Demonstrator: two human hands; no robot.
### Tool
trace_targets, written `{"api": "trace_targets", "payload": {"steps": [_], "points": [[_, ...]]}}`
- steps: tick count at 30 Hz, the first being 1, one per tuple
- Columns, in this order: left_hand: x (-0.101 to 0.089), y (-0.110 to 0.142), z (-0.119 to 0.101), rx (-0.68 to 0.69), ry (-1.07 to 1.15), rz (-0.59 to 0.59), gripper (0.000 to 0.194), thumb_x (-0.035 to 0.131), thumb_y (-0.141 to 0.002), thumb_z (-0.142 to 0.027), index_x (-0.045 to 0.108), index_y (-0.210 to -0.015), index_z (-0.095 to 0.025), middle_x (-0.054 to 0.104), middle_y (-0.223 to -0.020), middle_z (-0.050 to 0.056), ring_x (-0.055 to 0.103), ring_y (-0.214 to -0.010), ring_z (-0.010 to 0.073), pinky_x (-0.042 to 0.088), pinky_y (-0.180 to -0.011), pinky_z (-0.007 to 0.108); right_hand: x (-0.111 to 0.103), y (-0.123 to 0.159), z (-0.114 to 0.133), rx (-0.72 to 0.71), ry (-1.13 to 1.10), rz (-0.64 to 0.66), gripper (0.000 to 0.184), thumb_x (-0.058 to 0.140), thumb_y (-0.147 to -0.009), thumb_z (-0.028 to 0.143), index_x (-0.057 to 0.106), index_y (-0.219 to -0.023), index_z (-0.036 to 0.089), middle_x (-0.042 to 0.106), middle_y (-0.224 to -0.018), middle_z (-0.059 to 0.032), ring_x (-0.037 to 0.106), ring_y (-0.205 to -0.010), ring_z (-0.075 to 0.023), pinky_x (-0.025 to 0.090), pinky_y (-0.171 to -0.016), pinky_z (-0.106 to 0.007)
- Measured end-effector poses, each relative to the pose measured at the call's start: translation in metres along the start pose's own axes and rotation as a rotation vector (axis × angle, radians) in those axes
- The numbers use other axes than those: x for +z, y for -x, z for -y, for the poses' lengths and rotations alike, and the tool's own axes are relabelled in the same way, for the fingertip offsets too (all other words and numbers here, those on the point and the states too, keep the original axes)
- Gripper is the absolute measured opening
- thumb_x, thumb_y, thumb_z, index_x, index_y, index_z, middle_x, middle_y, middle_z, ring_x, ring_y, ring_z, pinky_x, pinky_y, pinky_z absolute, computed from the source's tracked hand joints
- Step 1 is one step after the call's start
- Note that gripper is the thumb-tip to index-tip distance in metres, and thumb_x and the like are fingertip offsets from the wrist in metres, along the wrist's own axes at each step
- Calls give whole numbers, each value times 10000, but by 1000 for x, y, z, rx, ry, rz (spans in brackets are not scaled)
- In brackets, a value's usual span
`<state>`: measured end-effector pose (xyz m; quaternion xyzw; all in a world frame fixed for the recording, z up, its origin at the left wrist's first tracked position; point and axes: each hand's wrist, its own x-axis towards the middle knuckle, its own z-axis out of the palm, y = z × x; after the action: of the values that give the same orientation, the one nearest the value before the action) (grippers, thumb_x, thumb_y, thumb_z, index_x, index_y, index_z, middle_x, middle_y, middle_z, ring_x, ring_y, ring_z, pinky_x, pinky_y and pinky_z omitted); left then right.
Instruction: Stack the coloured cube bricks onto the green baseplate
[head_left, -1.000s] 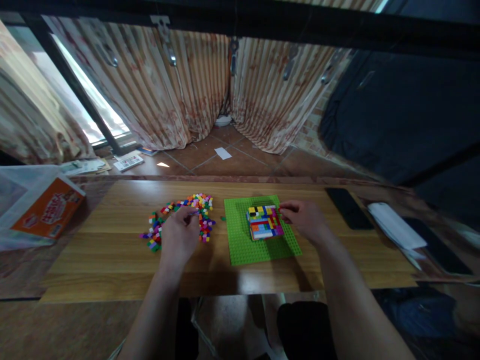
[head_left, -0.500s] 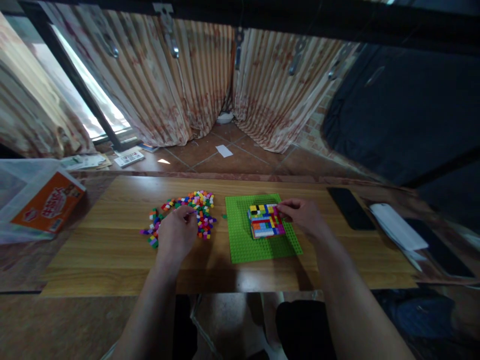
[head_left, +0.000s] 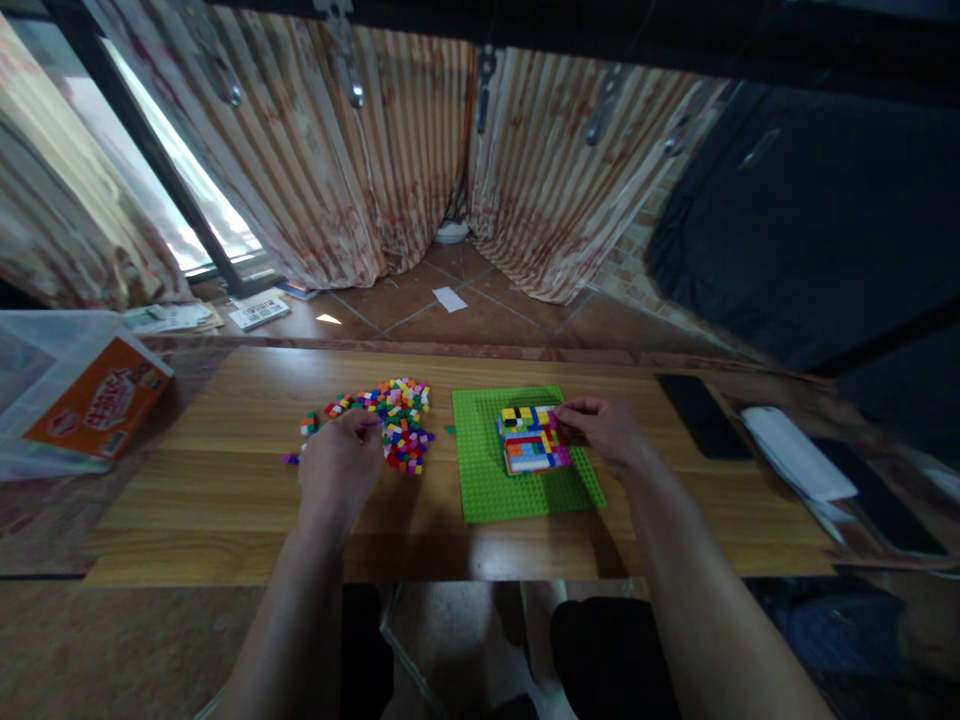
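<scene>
A loose pile of small coloured toy bricks [head_left: 409, 400] lies on the left part of the wooden table. Over its near left side is my left hand [head_left: 343, 460], fingers pinched together; a tiny purplish bit shows at the tips, too small to make out clearly. To the right, a block built of multicoloured toy bricks [head_left: 529, 445] sits on a green studded baseplate [head_left: 480, 490]. My right hand [head_left: 604, 428] has thumb and fingers closed on the block's upper right edge. One small green brick [head_left: 450, 430] lies just left of the baseplate.
A dark phone [head_left: 705, 415] lies on the table's [head_left: 225, 500] right side, with a white object [head_left: 795, 455] beyond it. At the far left stands a translucent box [head_left: 60, 350] with an orange label. Curtains [head_left: 405, 150] hang behind the table.
My left hand has shifted slightly left over the pile, still pinched. My right hand stays at the block's right edge. The camera view has shifted a little.
</scene>
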<state>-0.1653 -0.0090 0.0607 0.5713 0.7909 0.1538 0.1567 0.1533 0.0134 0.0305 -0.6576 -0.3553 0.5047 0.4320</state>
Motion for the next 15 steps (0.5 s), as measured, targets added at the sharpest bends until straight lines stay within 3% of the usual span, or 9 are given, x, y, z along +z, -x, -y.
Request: {"api": "trace_targets", "payload": {"steps": [5,10,15], "points": [[-4,0,0,6,-47,-1,324,503,-836,-351,762,-998,-241,759,-906,93,682,-860,285,440,-672,308,4,6,4,51,-29,-16,157,828,-666,164,671,-651,159,690,-581,-4,615,-478,-101,526,-490,-213],[-6,-2,-2,21,-59,-27,308,527,-819,-325,774,-964,-212,757,-899,122,679,-845,305,463,-707,341,10,11,6,5,-38,-47,154,802,-680,163,657,-630,158,653,-537,17,556,-431,-77,473,-456,-193],[1,-3,-7,102,172,-29,279,542,-797,-307,766,-912,-189,755,-868,78,672,-822,246,475,-734,306,0,11,10,-19,-47,-89,245,794,-692,318,626,-590,171,606,-504,20,512,-421,-80,428,-439,-204]]}}
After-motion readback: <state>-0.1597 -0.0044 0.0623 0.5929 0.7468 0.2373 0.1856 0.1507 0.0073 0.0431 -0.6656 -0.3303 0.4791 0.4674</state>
